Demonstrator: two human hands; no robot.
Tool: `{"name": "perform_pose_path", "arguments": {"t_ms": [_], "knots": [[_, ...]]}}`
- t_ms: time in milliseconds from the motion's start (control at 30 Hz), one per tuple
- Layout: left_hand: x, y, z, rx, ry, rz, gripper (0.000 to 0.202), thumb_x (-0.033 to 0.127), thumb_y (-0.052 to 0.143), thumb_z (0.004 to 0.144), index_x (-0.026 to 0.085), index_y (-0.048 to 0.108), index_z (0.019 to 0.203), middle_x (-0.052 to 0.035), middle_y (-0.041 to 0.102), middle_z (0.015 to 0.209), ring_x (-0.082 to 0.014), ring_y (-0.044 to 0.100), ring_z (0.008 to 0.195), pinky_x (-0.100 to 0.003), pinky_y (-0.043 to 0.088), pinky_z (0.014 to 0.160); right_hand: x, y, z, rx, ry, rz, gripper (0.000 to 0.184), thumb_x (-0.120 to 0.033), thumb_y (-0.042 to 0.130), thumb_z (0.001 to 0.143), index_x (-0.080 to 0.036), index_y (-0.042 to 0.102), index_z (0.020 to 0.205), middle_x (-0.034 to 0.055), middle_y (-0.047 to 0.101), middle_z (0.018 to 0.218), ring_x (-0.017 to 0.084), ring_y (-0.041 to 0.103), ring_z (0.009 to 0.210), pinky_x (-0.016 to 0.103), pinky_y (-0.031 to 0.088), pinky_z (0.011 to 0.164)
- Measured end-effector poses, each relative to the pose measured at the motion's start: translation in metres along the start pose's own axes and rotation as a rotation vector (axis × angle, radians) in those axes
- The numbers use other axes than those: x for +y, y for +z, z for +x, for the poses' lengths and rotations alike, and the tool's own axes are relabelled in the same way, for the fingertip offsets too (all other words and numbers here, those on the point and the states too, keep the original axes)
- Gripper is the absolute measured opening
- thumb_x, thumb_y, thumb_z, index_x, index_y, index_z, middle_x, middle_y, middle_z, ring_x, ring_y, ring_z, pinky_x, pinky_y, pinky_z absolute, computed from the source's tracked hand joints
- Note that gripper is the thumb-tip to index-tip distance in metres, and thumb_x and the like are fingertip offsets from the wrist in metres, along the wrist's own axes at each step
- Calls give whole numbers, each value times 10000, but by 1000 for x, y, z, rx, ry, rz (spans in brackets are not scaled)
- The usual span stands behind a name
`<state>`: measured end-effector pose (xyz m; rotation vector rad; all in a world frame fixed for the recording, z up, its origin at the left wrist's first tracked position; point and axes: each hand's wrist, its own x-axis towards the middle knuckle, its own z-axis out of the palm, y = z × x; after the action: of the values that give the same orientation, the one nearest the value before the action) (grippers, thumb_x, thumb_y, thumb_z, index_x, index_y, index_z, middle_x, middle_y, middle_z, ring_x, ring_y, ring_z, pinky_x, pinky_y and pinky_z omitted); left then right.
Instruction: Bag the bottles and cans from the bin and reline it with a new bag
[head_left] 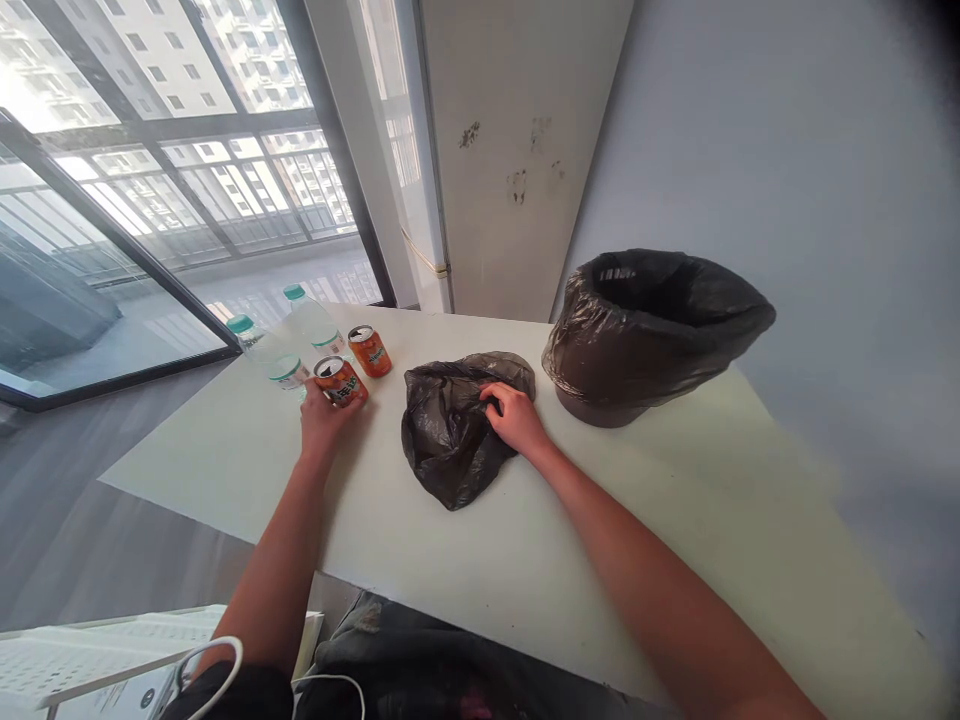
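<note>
On the left of the table, my left hand (324,420) is wrapped round the near orange soda can (341,381), which stands upright. A second orange soda can (370,352) is just behind it, apart from my hand. Two clear plastic bottles with green caps, a near bottle (271,358) and a far bottle (313,322), stand beside the cans. My right hand (514,412) rests at the right side of a black plastic bag (450,430), fingers curled in a pinch at its edge. The bag lies crumpled with its mouth facing up.
A bin lined with a black bag (630,350) stands at the table's back right, near the wall. Behind the white table (435,560) is a fridge (517,180). Glass doors are at the left. A white cable (238,655) loops near my left forearm.
</note>
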<state>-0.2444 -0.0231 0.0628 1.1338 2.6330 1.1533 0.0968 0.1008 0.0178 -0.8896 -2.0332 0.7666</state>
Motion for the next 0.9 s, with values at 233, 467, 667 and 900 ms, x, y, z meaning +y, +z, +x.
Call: {"name": "perform_pose_path", "arguments": {"t_ms": [233, 467, 667, 900], "knots": [[6, -1, -2, -14, -29, -38, 678, 479, 881, 675, 268, 442, 1146, -115, 755, 1196, -337, 754, 1076, -432, 597, 895, 1, 0, 1, 8, -5, 3, 255, -48, 549, 840, -225, 707, 935, 73, 782, 1251, 248, 741, 1090, 406, 565, 1020], [14, -4, -7, 10, -33, -67, 671, 495, 882, 660, 256, 477, 1138, -122, 763, 1187, -341, 751, 1108, -442, 605, 922, 0, 0, 1, 6, 7, 3, 252, -57, 554, 844, -224, 716, 942, 66, 784, 1259, 241, 745, 1023, 398, 575, 976], [15, -5, -7, 43, -25, -91, 603, 458, 870, 681, 243, 526, 1126, -120, 776, 1198, -334, 761, 1120, -432, 611, 939, 1, 1, 0, 5, 10, 2, 250, -58, 555, 848, -222, 716, 946, 63, 785, 1254, 246, 746, 1065, 391, 578, 973], [10, -6, -6, 92, -21, -36, 581, 471, 905, 659, 232, 620, 1106, -103, 799, 1150, -313, 781, 982, -419, 617, 894, 2, 1, 0, 4, 10, -1, 251, -60, 557, 850, -227, 713, 953, 62, 784, 1256, 261, 737, 1139, 410, 565, 997]]}}
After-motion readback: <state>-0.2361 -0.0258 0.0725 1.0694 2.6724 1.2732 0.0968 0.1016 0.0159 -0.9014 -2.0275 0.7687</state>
